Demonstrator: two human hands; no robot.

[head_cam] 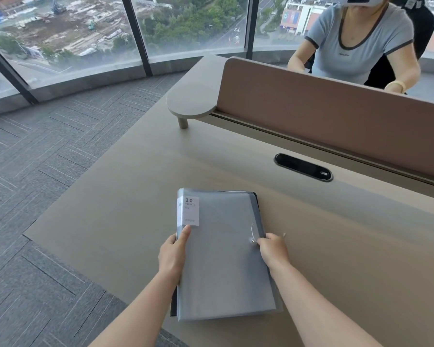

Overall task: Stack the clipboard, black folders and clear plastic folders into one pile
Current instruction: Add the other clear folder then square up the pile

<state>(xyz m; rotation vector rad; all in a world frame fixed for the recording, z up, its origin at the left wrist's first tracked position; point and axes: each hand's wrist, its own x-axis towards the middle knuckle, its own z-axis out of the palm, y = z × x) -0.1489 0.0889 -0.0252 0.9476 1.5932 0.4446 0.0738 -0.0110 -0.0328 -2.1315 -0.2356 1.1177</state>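
Observation:
One pile of folders lies on the beige desk in front of me. A clear grey plastic folder with a white "20 pockets" label is on top. Black folder edges show at the pile's far right corner and along its left side. I cannot make out a clipboard in the pile. My left hand grips the pile's left edge, thumb on top. My right hand holds the right edge beside a small metal button with a string.
A brown partition runs along the desk's far side, with a black oval cable port before it. A person in a grey shirt sits beyond the partition. The desk's left edge drops to grey carpet.

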